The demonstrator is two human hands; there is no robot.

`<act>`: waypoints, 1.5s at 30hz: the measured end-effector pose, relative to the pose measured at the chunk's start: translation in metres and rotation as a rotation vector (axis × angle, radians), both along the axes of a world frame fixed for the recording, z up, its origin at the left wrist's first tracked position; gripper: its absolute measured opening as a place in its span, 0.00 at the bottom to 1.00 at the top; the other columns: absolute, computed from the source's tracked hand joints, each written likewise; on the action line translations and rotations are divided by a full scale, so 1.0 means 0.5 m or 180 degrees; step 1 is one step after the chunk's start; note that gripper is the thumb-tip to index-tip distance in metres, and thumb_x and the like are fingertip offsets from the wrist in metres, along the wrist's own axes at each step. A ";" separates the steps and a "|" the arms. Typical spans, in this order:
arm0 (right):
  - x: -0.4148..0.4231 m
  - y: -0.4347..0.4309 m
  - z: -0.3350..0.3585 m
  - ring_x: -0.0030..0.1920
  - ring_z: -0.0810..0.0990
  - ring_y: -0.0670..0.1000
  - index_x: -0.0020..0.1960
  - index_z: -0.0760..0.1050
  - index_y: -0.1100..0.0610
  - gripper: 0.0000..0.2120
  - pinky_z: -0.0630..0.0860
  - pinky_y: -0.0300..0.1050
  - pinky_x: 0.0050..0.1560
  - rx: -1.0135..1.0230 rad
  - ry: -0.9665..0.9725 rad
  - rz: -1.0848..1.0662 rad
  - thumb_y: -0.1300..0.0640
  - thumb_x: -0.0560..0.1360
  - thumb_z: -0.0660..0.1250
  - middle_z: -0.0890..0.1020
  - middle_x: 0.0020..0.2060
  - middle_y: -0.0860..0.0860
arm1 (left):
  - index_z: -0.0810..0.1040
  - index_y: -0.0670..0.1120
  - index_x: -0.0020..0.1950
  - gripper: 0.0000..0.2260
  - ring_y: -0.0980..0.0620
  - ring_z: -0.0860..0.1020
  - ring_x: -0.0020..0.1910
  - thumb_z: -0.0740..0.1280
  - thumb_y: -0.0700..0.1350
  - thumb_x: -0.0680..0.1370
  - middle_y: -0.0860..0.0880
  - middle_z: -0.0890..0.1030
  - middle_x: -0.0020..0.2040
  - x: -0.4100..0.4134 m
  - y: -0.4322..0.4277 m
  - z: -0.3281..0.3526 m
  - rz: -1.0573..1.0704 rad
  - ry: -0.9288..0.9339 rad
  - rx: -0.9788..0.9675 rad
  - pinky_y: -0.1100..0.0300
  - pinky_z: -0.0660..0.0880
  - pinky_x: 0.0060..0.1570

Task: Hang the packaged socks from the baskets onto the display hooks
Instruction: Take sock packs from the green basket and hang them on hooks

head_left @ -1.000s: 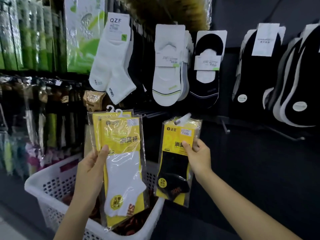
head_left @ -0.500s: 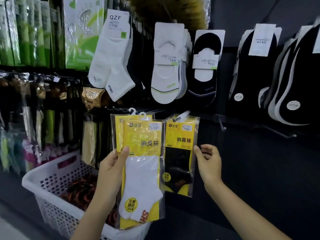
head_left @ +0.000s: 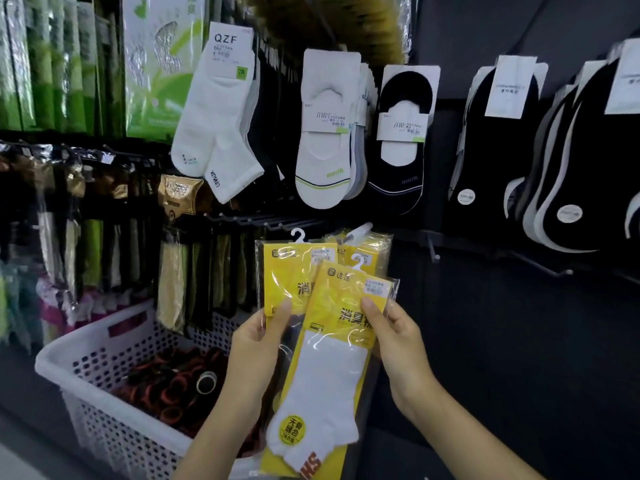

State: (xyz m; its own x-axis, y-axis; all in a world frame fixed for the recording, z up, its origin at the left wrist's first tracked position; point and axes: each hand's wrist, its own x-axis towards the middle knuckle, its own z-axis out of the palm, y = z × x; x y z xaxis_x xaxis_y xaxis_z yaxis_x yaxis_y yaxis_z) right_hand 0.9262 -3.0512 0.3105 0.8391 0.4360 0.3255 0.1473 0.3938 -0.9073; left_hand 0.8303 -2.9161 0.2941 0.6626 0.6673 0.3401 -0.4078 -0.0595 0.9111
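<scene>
Single head-worn view faces forward and down, close to display hooks point(head_left: 432, 249).

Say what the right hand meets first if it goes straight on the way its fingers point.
Right hand, pinching the white-sock pack, points up and left. Likely first contact: the hanging yellow pack just beyond, though depth is unclear.

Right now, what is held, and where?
Left hand grips rear yellow plastic sock pack mid-height; right hand pinches front yellow white-sock pack by its upper right edge.

Three yellow sock packs point(head_left: 332, 368) (one hung); one white basket point(head_left: 62, 355).
</scene>
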 end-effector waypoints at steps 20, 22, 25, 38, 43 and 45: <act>0.119 0.092 0.031 0.51 0.83 0.57 0.45 0.79 0.56 0.07 0.79 0.56 0.56 -0.0601 0.0035 -0.0775 0.52 0.77 0.67 0.84 0.49 0.58 | 0.80 0.44 0.46 0.20 0.37 0.79 0.47 0.61 0.60 0.76 0.40 0.82 0.42 -0.058 0.106 0.009 0.0927 -0.0237 -0.0158 0.38 0.70 0.63; 0.135 0.093 0.022 0.52 0.82 0.57 0.43 0.79 0.58 0.10 0.78 0.56 0.58 -0.0704 0.0138 -0.0911 0.51 0.75 0.69 0.84 0.48 0.58 | 0.80 0.42 0.45 0.21 0.35 0.79 0.53 0.61 0.60 0.76 0.35 0.81 0.48 -0.056 0.104 0.007 0.0852 -0.0207 -0.0146 0.38 0.71 0.62; 0.155 0.083 -0.004 0.49 0.82 0.54 0.45 0.79 0.59 0.09 0.80 0.50 0.52 -0.0794 0.0253 -0.1210 0.53 0.73 0.72 0.84 0.46 0.55 | 0.79 0.39 0.46 0.24 0.32 0.79 0.49 0.62 0.61 0.75 0.31 0.80 0.46 -0.050 0.100 0.004 0.0738 -0.0188 -0.0151 0.38 0.73 0.58; 0.039 0.006 -0.007 0.46 0.83 0.48 0.53 0.78 0.57 0.11 0.80 0.38 0.46 -0.0591 -0.0289 -0.0367 0.51 0.78 0.63 0.84 0.47 0.52 | 0.83 0.48 0.52 0.15 0.52 0.83 0.49 0.61 0.55 0.76 0.50 0.86 0.48 0.019 0.017 -0.024 -0.0107 -0.0127 0.0283 0.59 0.80 0.49; 0.008 0.005 0.007 0.50 0.84 0.48 0.55 0.77 0.56 0.08 0.80 0.40 0.50 -0.0360 -0.0327 -0.0007 0.57 0.77 0.65 0.86 0.48 0.51 | 0.82 0.48 0.53 0.14 0.51 0.83 0.51 0.62 0.53 0.76 0.49 0.85 0.50 0.042 -0.022 -0.025 -0.0555 -0.0113 0.0302 0.64 0.79 0.46; 0.015 0.000 0.007 0.47 0.85 0.47 0.53 0.77 0.55 0.06 0.81 0.37 0.46 -0.0232 -0.0333 -0.0250 0.58 0.77 0.65 0.86 0.46 0.51 | 0.80 0.48 0.57 0.15 0.51 0.83 0.52 0.62 0.53 0.75 0.48 0.85 0.52 0.046 -0.028 -0.024 -0.0605 -0.0147 0.0264 0.65 0.79 0.44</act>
State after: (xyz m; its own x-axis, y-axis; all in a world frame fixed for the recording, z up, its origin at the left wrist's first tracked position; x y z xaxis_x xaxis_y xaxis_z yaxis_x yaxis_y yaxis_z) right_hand 0.9336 -3.0512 0.3141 0.8348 0.3959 0.3827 0.2703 0.3109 -0.9112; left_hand 0.8532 -2.9302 0.2821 0.7564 0.5001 0.4216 -0.4601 -0.0513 0.8864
